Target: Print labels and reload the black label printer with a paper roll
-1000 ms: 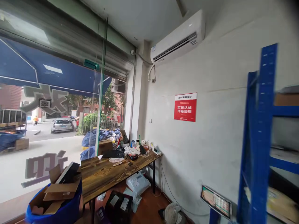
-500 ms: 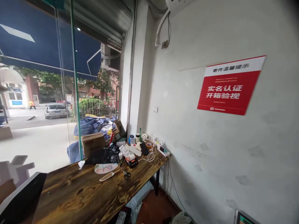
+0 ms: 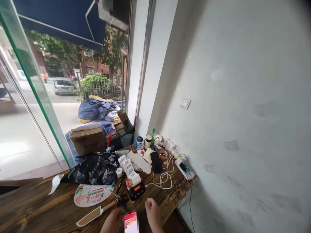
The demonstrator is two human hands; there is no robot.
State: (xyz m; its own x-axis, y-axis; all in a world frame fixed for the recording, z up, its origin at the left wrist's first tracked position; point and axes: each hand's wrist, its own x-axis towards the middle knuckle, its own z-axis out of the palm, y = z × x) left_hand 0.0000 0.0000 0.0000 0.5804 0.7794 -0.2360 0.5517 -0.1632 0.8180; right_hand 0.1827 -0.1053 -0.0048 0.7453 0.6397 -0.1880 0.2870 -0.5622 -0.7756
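My left hand (image 3: 113, 220) is at the bottom edge with its fingers curled. It is close beside a smartphone (image 3: 130, 223) with a lit red and white screen, partly pixelated. I cannot tell whether the hand grips the phone. My right hand (image 3: 153, 214), fingers curled in, hovers to the right of the phone. What it holds, if anything, is hidden. Just beyond the hands sits a small black and orange label printer (image 3: 135, 191) with a strip of numbered labels (image 3: 128, 166) coming out of it. Black-handled scissors (image 3: 120, 197) lie near my left fingers.
On the wooden table, a sheathed knife (image 3: 93, 215), a paper fan (image 3: 88, 195) and a black plastic bag (image 3: 94, 170) lie left. A black phone (image 3: 156, 162), tape roll (image 3: 163, 154), white cable (image 3: 167, 186) and power strip (image 3: 184, 170) are right. Cardboard box (image 3: 86, 139) stands behind.
The view has moved closer to the table and tilted down. Both my hands and the lit phone have come into view at the bottom. The red wall sign has left the picture.
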